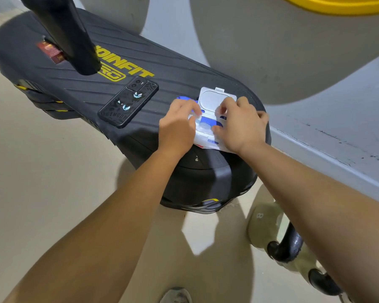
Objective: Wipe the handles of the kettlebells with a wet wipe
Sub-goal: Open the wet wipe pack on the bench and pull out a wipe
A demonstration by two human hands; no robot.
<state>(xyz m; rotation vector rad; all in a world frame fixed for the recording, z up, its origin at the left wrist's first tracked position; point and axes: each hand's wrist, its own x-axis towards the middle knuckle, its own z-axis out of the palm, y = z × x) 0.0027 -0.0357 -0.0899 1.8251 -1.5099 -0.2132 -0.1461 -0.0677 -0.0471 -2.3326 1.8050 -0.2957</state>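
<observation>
Wet wipe pack (208,136) sits on the near end of the black ribbed machine base (153,68), white flip lid (217,99) standing open toward the far side. Left hand (176,125) presses down on the pack's left half, fingers curled over the top next to the opening, nothing pinched that I can see. Right hand (239,125) is on the right half, thumb and fingertips bunched narrow at the dispensing slot; can't tell if a wipe is actually between them. Kettlebells: pale green one marked 8 (263,224) on the floor below right of the base, black handle (291,246) partly hidden by the right forearm; a second kettlebell (324,281) just beside it, nearer the camera, mostly covered. Phone in black patterned case (128,102) lies face down on the base, left of the pack, well apart from it. Black upright post (68,33) rises from the far end. Shoe tip (176,295) at bottom edge.
</observation>
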